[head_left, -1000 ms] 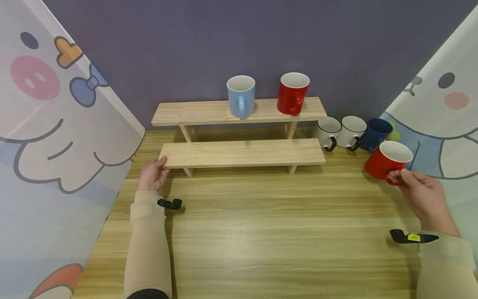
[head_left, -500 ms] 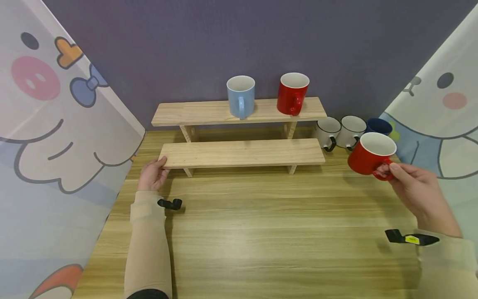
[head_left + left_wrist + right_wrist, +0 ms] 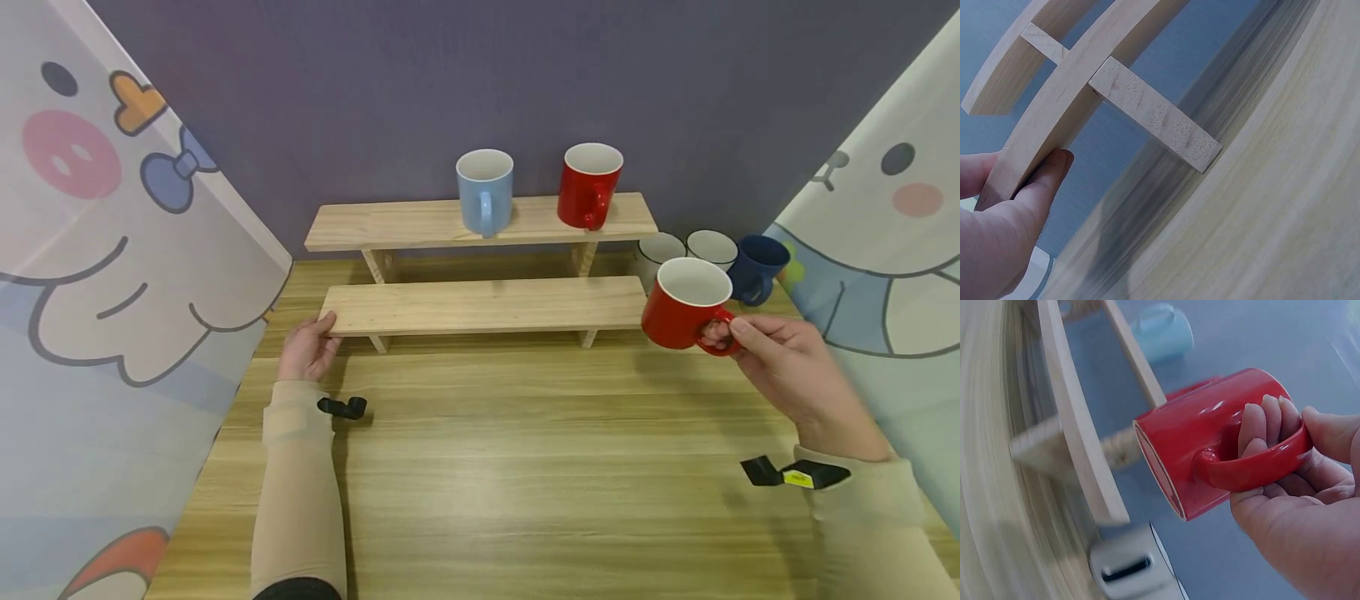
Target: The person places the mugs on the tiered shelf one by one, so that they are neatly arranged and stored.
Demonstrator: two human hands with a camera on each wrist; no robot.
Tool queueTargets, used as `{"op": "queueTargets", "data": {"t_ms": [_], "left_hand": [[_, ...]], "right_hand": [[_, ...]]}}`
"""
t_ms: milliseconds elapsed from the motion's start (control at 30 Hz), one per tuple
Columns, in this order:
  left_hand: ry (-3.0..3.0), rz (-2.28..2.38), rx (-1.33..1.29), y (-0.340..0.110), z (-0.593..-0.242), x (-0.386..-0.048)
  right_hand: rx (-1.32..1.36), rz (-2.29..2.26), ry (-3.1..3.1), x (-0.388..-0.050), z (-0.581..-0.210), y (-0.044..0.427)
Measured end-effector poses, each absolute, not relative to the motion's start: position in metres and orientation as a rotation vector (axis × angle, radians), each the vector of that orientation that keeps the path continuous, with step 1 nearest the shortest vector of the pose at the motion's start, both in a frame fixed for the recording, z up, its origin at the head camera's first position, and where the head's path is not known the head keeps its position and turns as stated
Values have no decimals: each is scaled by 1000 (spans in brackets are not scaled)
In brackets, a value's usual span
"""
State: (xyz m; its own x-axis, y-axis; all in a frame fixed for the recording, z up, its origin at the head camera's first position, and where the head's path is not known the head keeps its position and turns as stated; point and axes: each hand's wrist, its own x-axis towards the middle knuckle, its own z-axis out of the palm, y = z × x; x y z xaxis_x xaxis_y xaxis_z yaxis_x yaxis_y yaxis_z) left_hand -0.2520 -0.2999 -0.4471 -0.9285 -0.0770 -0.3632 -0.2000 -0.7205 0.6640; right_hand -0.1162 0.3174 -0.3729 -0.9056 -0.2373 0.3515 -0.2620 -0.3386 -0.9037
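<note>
My right hand [image 3: 795, 375] holds a red mug [image 3: 681, 308] by its handle, raised beside the right end of the lower shelf board. Seen from the right wrist, the fingers [image 3: 1254, 425] pass through the handle and the mug [image 3: 1191, 431] is tilted in that view. On the left, my left hand [image 3: 306, 348] grips the left end of the lower board of a two-step wooden shelf [image 3: 480, 307]. Its thumb lies on top in the head view, and the left wrist view shows fingers [image 3: 1044, 181] against the board's other face [image 3: 1054, 106].
A light blue mug [image 3: 485, 196] and another red mug [image 3: 588, 192] stand on the upper board [image 3: 390, 225]. Right of the shelf are two white mugs [image 3: 711, 247], partly hidden by the held mug, and a dark blue mug [image 3: 753, 271]. Printed panels flank the table [image 3: 525, 467].
My right hand has carried the red mug leftward and slightly up, from in front of the dark blue mug to the lower board's right end. The left hand keeps its place.
</note>
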Motion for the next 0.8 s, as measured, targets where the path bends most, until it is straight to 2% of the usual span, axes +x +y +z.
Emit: {"op": "queueTargets", "data": {"t_ms": [333,800], "left_hand": [[1140,2795,-570,-300,-447,-253],[1192,2757,-582,-301,-446,-252]], "right_hand": [[755,2561,-1850,-129,-360,269],[678,2540,-2048,-150,-343,180]]}}
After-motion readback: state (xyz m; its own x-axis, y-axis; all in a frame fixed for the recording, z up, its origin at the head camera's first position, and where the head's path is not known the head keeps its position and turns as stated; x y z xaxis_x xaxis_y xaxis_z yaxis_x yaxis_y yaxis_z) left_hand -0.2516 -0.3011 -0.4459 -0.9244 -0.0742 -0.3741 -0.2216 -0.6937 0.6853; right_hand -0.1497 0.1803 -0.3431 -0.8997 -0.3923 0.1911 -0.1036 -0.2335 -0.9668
